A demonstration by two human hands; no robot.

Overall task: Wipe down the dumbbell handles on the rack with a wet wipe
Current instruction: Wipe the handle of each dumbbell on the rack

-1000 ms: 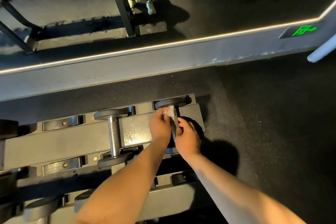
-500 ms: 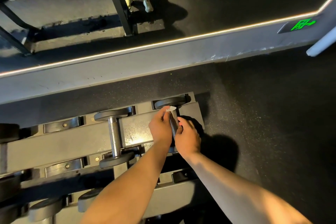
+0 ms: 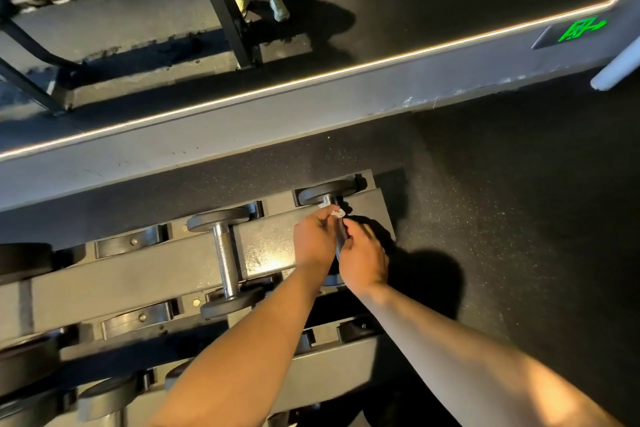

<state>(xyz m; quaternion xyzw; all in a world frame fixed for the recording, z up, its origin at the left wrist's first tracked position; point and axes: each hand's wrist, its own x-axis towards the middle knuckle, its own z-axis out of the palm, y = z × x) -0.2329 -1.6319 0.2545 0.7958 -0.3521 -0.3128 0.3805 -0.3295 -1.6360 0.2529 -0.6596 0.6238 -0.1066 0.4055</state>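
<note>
Head view, handle: we see the end dumbbell (image 3: 327, 191) on the rack (image 3: 138, 277), its handle (image 3: 341, 236) running straight away from us, between both hands.
Head view, wipe: the wipe (image 3: 334, 212) sits at the handle's far end.
Head view, grip: our left hand (image 3: 317, 239) pinches the wipe; our right hand (image 3: 363, 260) curls round the handle.
Head view, next stroke: we judge it runs toward us along the handle.
Head view, count: one wipe, two hands, two whole dumbbells; the second dumbbell (image 3: 227, 260) lies parallel, to the left.
</note>
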